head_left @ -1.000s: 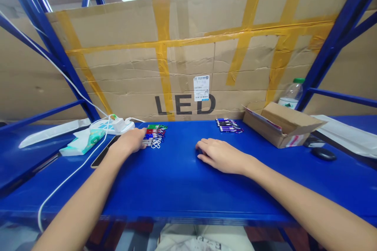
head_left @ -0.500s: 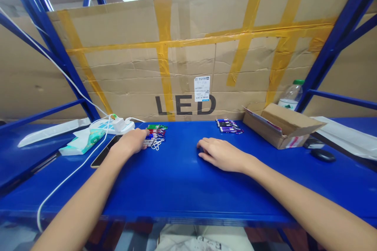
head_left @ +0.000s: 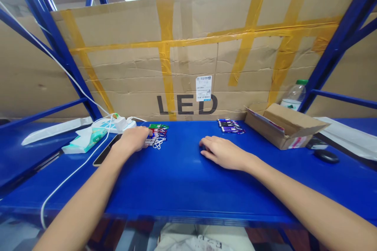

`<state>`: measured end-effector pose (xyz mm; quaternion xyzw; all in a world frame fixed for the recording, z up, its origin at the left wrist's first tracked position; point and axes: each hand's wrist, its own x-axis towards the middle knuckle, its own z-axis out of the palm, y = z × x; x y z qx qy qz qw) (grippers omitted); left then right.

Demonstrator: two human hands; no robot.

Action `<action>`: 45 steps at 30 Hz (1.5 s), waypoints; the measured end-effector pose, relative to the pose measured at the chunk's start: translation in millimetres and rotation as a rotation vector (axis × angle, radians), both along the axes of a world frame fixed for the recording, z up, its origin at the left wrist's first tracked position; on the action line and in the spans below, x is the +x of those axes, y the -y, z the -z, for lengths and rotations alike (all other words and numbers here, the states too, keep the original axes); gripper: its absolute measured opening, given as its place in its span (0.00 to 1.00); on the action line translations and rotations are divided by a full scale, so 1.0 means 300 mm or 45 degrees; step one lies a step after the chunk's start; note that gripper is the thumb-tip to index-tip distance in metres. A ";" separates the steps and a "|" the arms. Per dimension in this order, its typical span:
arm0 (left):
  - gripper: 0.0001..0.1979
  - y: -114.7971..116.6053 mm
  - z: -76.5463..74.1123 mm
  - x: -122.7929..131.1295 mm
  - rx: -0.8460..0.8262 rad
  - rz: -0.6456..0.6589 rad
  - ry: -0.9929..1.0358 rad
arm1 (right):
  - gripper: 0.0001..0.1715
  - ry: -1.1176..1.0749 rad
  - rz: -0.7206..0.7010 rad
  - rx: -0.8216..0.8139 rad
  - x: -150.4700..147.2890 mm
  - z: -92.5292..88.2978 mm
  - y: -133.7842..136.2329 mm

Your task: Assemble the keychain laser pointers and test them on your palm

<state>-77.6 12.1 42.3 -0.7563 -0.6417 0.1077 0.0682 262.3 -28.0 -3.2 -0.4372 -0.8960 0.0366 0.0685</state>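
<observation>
My left hand [head_left: 134,140] reaches to the left ends of a row of mini flashlights with carabiner clips [head_left: 159,130], green, red, blue and silver. Its fingers are closed around the ends near the blue and silver ones; the hand hides part of them. White carabiner clips [head_left: 159,143] stick out at the near end of this row. My right hand [head_left: 222,152] rests on the blue table [head_left: 176,188], fingers loosely curled, thumb apart, nothing visible in it. Beyond it lies a second row of purple, blue and black mini flashlights [head_left: 229,126].
At left are a phone [head_left: 106,151], a tissue pack [head_left: 85,141], a power strip [head_left: 128,126] and a white cable [head_left: 66,178]. An open cardboard box [head_left: 282,127], a bottle [head_left: 294,96] and a black mouse [head_left: 326,156] are at right. A large cardboard sheet [head_left: 135,82] stands behind.
The whole view has shifted slightly to the right. The left fingers have moved a little over the blue and silver flashlights. My right hand keeps its place.
</observation>
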 end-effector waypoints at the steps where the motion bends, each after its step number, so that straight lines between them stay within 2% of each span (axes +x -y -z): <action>1: 0.24 0.001 -0.001 0.000 0.003 -0.001 -0.004 | 0.12 -0.005 0.002 0.000 0.001 0.001 -0.003; 6: 0.26 0.011 -0.008 0.004 0.029 0.020 -0.032 | 0.12 0.011 0.112 0.044 0.026 0.000 -0.049; 10: 0.25 0.010 0.001 0.019 0.070 0.110 -0.002 | 0.13 0.159 0.400 0.157 0.070 -0.010 -0.099; 13: 0.20 0.003 0.026 0.040 0.120 0.226 0.054 | 0.19 0.192 0.598 0.195 0.105 -0.008 -0.124; 15: 0.21 -0.001 0.044 0.059 0.165 0.283 0.036 | 0.24 0.218 0.729 0.195 0.126 0.000 -0.137; 18: 0.13 0.000 0.064 0.095 0.253 0.422 0.067 | 0.29 0.259 0.822 0.146 0.152 0.013 -0.152; 23: 0.07 0.014 0.086 0.155 0.287 0.699 0.278 | 0.30 0.298 0.834 0.064 0.190 0.015 -0.172; 26: 0.04 0.021 0.110 0.177 0.196 0.813 0.513 | 0.28 0.305 0.830 0.047 0.208 0.009 -0.179; 29: 0.02 0.025 0.138 0.192 0.115 0.833 0.688 | 0.27 0.307 0.828 0.042 0.221 0.005 -0.184; 33: 0.05 0.027 0.158 0.203 0.038 0.812 0.766 | 0.26 0.300 0.822 0.047 0.228 0.007 -0.189; 40: 0.13 0.027 0.138 0.201 0.115 0.886 0.775 | 0.24 0.292 0.779 0.053 0.228 0.016 -0.196; 45: 0.14 0.030 0.132 0.204 0.085 0.872 0.916 | 0.23 0.284 0.793 0.068 0.221 0.016 -0.190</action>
